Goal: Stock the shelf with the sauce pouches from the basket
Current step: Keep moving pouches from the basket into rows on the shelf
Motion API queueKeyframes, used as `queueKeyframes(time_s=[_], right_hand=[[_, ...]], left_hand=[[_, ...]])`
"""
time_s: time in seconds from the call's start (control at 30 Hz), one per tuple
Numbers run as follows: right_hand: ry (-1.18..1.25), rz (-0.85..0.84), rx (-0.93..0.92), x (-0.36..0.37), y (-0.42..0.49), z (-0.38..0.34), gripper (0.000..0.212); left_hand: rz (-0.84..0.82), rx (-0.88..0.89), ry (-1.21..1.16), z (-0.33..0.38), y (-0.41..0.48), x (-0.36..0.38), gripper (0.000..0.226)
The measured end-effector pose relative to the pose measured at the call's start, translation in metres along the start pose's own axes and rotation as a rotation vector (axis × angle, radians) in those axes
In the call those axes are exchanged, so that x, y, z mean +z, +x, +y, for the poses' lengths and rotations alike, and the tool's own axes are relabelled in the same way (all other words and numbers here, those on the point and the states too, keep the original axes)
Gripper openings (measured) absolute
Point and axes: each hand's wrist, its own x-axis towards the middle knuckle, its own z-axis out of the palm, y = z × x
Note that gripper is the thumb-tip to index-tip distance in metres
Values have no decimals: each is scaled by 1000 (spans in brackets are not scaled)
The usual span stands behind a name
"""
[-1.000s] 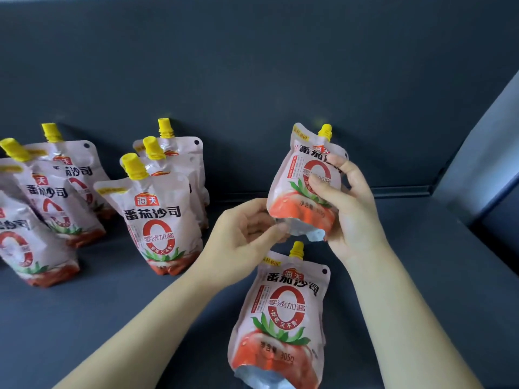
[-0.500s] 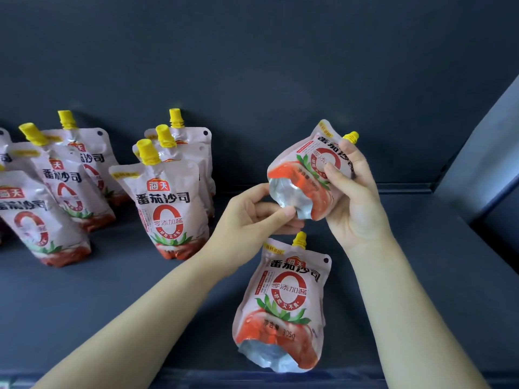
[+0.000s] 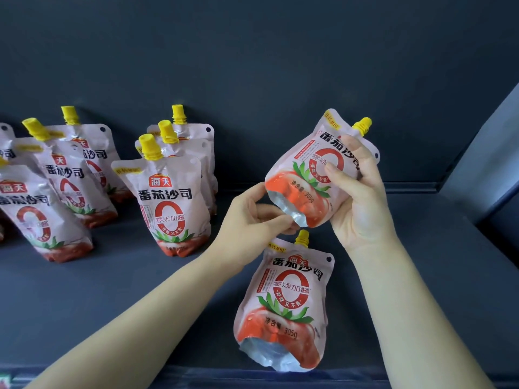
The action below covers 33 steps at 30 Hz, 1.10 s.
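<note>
Hands, left (image 3: 252, 220) and right (image 3: 362, 197), on tilted pouch (image 3: 302, 178), logo behind fingers (image 3: 354, 151)

The scene is dim and cool: the dark shelf (image 3: 84, 304) and back wall (image 3: 252, 51) soak up a soft, even light that seems to come from the viewer's side. The side panel (image 3: 483, 169) at right shows paler. Glare flares on the foil bases of the held pouch (image 3: 297, 178) and the lying pouch (image 3: 283, 299). The standing pouches (image 3: 174, 209) throw faint, diffuse shadows rearward. Wide-angle distortion bows the edges, and the left margin is soft.
</note>
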Motion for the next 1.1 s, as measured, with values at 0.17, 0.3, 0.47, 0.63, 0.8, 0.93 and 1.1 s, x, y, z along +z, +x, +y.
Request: queueKeyframes(time_s=[0.17, 0.3, 0.47, 0.63, 0.8, 0.93, 1.1], right_hand=[[25, 4, -14, 0, -2, 0, 36], [46, -35, -27, 2, -2, -2, 33], [-28, -41, -43, 5, -6, 1, 36], [-86, 48, -48, 4, -5, 3, 35], [-159, 42, -91, 0, -4, 1, 41], [-274, -28, -186, 1, -4, 0, 48], [-493, -142, -343, 4, -5, 2, 67]], left_hand=[[-97, 11, 19, -2, -1, -1, 29], [-82, 70, 0, -4, 0, 0, 29], [-84, 27, -4, -6, 0, -5, 28], [-48, 168, 149, -5, -1, -4, 52], [-196, 139, -54, 5, -4, -11, 60], [-275, 102, 65, 4, 0, -13, 69], [-267, 173, 244, 0, -3, -10, 83]])
